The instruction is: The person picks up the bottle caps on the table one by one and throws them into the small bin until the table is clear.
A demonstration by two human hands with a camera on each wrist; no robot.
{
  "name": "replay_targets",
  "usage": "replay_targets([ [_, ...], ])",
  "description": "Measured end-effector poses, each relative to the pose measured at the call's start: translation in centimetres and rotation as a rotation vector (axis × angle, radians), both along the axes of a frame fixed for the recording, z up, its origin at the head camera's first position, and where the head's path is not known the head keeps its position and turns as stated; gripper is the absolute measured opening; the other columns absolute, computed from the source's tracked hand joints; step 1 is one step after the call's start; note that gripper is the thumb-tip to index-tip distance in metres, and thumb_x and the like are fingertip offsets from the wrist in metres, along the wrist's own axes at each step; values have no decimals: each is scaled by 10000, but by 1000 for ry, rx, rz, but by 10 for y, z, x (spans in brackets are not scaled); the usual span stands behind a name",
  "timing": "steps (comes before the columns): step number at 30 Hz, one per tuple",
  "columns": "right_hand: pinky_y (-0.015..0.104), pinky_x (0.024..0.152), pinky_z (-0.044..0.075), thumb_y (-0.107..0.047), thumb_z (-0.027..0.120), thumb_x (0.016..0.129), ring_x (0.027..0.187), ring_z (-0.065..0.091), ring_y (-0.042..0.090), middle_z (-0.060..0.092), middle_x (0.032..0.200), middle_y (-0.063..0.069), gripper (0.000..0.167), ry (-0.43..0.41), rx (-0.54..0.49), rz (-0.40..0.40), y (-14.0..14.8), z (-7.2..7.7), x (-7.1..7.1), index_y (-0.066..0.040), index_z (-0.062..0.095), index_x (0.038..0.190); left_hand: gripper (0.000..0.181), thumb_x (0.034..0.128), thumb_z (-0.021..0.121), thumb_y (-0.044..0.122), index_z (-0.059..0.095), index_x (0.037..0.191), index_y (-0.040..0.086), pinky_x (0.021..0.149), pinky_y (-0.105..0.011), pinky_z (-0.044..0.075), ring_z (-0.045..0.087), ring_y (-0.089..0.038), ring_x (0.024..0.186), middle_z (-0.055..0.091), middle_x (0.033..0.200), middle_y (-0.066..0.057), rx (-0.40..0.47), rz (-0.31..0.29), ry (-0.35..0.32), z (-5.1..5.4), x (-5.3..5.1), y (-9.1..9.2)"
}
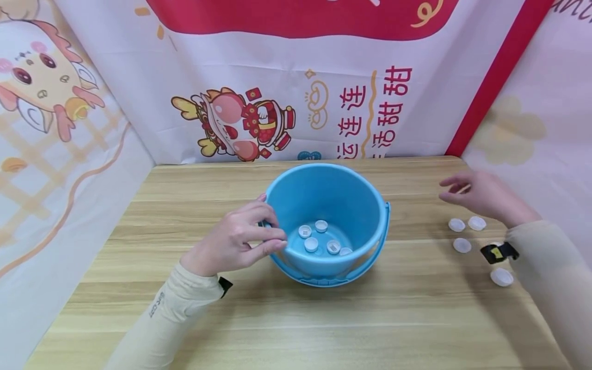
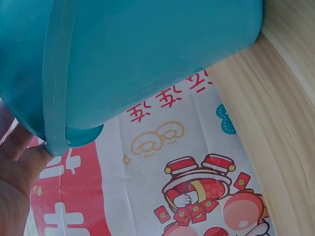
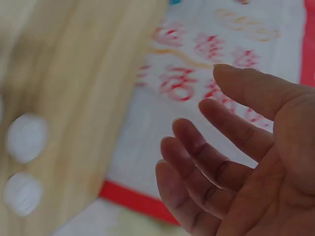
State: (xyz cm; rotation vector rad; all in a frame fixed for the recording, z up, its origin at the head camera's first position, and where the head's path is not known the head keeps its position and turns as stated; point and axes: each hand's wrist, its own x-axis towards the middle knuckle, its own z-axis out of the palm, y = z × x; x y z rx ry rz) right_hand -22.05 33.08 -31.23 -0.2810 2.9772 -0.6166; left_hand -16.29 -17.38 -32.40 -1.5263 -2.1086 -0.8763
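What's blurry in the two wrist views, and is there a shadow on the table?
Right wrist view: round white pieces and red lettering blurred, the right hand sharper; left wrist view: printed cartoon fairly crisp; head view: soft shadow on the table beside the right sleeve.

The blue bucket (image 1: 319, 265) admits a hand from above through its open mouth. At its left rim, the gripping left hand (image 1: 242, 234) blocks access. The lowered handle (image 1: 324, 281) skirts the front. Bare tabletop (image 1: 416, 267) offers passage between bucket and loose white caps (image 1: 462, 245). The backdrop (image 1: 287, 61) bars the rear.
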Motion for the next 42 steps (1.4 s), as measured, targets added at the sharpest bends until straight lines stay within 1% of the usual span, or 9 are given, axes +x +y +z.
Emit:
replay_targets([
  [6, 536, 773, 514, -321, 732, 891, 874, 668, 334, 702, 967, 213, 519, -81, 104, 14, 32, -35, -7, 79, 627, 1206, 292, 962, 649, 381, 789, 953, 124, 1087, -575, 346, 589, -135, 923, 640, 943, 5, 14, 5, -10, 0, 0, -1],
  [10, 578, 834, 492, -303, 729, 877, 959, 635, 436, 690, 1003, 256, 504, -107, 159, 29, 46, -54, -9, 114, 644, 1148, 307, 962, 647, 387, 789, 954, 115, 1083, -575, 350, 592, -134, 920, 643, 943, 2, 15, 5, -15, 0, 1, 0],
  [14, 639, 924, 428, -329, 749, 863, 1084, 530, 561, 653, 1063, 317, 528, -127, 176, 16, 53, -66, -11, 129, 656, 1108, 312, 964, 641, 396, 789, 962, 121, 1085, -571, 348, 593, -133, 924, 645, 948, 2, 12, 8, -17, 1, 1, 0],
  [17, 655, 940, 409, -360, 765, 845, 1112, 492, 588, 623, 1100, 350, 561, -150, 186, -5, 55, -68, -11, 126, 658, 1104, 304, 963, 644, 392, 788, 959, 124, 1083, -571, 352, 592, -134, 925, 644, 947, 2, 12, 7, -15, 1, 1, 0],
  [20, 650, 919, 421, -364, 782, 823, 1090, 507, 572, 616, 1098, 353, 550, -163, 192, -17, 55, -69, -10, 103, 671, 1091, 291, 961, 651, 380, 787, 950, 123, 1076, -576, 358, 590, -137, 921, 641, 942, 2, 16, 5, -8, 1, 1, 0],
  [27, 579, 842, 457, -283, 809, 786, 950, 583, 459, 665, 964, 257, 412, -133, 185, 0, 53, -74, -9, 49, 707, 1007, 278, 961, 655, 372, 788, 949, 128, 1080, -576, 354, 585, -131, 918, 639, 935, 10, 14, 3, -8, 0, 0, 0],
  [33, 549, 805, 463, -256, 807, 784, 902, 591, 407, 670, 936, 231, 367, -131, 177, -6, 51, -76, -8, 33, 711, 989, 271, 959, 659, 366, 788, 952, 128, 1083, -576, 352, 584, -135, 921, 642, 937, 8, 14, 3, -5, 0, 0, 0],
  [39, 553, 797, 468, -266, 798, 794, 898, 593, 405, 664, 963, 255, 382, -134, 192, -9, 50, -76, -7, 37, 704, 1006, 279, 958, 659, 372, 787, 954, 124, 1085, -572, 353, 586, -133, 928, 646, 936, 7, 11, 9, -11, 0, 1, 0],
  [42, 554, 788, 477, -298, 781, 813, 896, 600, 417, 662, 967, 264, 393, -126, 197, -14, 48, -76, -6, 33, 696, 1007, 281, 957, 661, 368, 788, 953, 118, 1085, -574, 352, 587, -135, 929, 648, 936, 5, 12, 7, -10, 0, 1, 0],
])
